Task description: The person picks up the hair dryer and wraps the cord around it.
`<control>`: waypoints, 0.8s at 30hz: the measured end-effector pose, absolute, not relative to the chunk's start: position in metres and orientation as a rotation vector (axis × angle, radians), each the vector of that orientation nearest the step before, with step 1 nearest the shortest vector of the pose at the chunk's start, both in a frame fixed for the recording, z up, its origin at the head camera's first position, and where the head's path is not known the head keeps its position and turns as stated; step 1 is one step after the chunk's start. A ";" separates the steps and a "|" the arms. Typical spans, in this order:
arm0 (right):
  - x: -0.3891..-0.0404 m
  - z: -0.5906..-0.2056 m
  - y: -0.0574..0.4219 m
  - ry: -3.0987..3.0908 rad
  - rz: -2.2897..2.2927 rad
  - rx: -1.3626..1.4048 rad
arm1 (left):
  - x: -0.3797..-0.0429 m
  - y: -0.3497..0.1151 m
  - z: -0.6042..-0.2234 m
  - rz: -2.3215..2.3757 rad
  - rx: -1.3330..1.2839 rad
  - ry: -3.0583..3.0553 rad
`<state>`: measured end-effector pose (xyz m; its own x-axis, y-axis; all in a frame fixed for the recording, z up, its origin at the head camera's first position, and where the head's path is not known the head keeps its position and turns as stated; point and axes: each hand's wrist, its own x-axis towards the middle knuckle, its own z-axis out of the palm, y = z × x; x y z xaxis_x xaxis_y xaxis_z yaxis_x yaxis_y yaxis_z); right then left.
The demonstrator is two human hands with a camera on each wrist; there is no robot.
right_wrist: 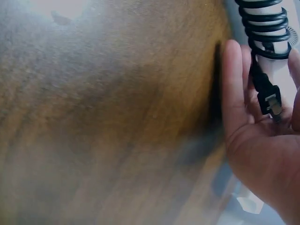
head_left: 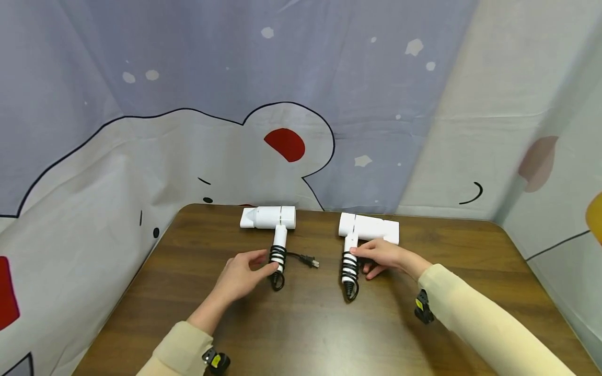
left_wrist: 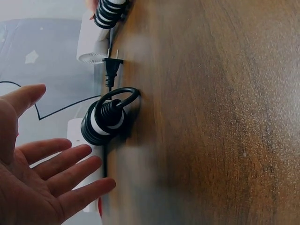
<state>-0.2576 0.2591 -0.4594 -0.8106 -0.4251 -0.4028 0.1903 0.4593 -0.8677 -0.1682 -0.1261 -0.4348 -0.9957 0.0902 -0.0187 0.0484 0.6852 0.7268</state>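
Two white hair dryers lie on the table, each with a black cord coiled round its handle. Beside the handle of the left hair dryer (head_left: 269,217) is my left hand (head_left: 242,277). In the left wrist view its fingers (left_wrist: 75,176) are spread and relaxed, with no grip on the handle. My right hand (head_left: 383,256) is at the handle of the right hair dryer (head_left: 369,226), thumb over its top and the other fingers low beside it. The right wrist view shows these fingers (right_wrist: 233,84) fairly straight, with that dryer's black plug (right_wrist: 270,99) near the palm.
The left dryer's plug (head_left: 309,260) sticks out to the right of its handle, on the wooden table (head_left: 301,324). A printed cloth (head_left: 357,104) hangs behind the table and along its sides. Each wrist carries a small black camera.
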 end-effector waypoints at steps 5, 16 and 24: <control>-0.257 -0.454 0.257 2.246 -1.285 -0.245 | -0.169 -0.128 -0.436 1.199 0.112 2.848; -0.254 -0.452 0.261 2.570 -1.073 -0.279 | -0.171 -0.130 -0.438 1.174 0.121 2.859; -0.249 -0.452 0.265 2.753 -0.942 -0.291 | -0.176 -0.132 -0.439 1.151 0.099 2.869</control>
